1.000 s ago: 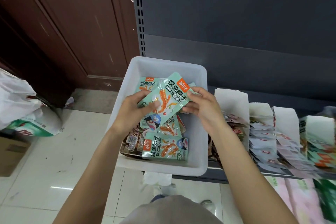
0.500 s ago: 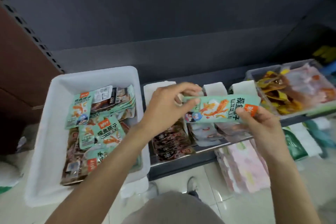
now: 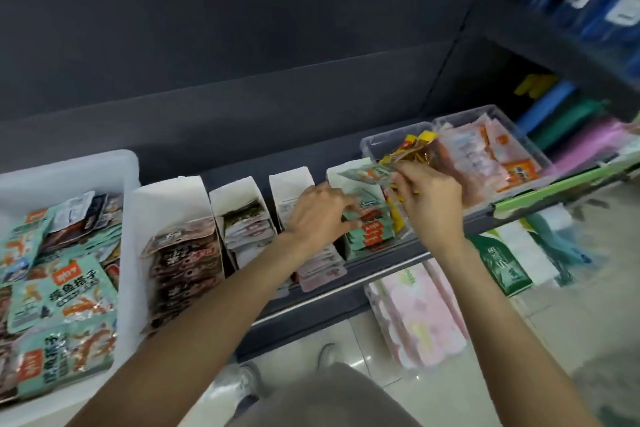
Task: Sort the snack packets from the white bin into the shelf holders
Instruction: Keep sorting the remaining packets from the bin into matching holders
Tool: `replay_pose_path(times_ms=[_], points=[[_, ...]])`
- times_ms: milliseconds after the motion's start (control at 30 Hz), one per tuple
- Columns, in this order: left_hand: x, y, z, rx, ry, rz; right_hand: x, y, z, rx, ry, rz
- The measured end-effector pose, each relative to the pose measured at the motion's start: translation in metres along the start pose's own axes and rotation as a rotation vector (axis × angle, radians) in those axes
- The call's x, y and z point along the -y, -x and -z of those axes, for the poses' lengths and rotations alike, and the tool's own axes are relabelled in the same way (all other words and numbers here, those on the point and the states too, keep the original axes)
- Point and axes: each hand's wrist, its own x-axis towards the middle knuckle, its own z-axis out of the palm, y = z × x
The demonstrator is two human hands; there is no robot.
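A mint-green snack packet (image 3: 365, 173) hangs over the rightmost white shelf holder (image 3: 338, 177), which is full of the same green packets. My right hand (image 3: 427, 199) pinches the packet's right end. My left hand (image 3: 323, 213) reaches into that holder, and its fingers pinch a green packet's lower left edge. The white bin (image 3: 128, 184) at the far left holds several green and dark packets. Three more white holders (image 3: 194, 194) stand between the bin and my hands.
Two clear plastic tubs (image 3: 372, 144) with yellow and orange packets sit right of the holders on the dark shelf (image 3: 381, 267). Pink tissue packs (image 3: 415, 315) and green bags (image 3: 502, 263) lie on the floor below. A side shelf with blue and green items is at right.
Both hands carried the green packet from over the white bin rightwards to the last holder. The view has swung right along the shelf.
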Motion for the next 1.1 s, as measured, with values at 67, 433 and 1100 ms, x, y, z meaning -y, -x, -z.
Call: replay_pose_path(times_ms=[67,433,1100], points=[[-0.005,0.002,-0.001,-0.027,-0.003,0.007,-0.007,-0.013,-0.014,0.164,0.083,0.094],[-0.005,0.007,-0.003,-0.038,0.012,0.126,-0.019,-0.011,-0.038,0.378,0.116,0.198],[0.183,0.280,0.071,-0.570,0.114,0.668,0.265,0.010,-0.093,0.680,-0.389,0.452]])
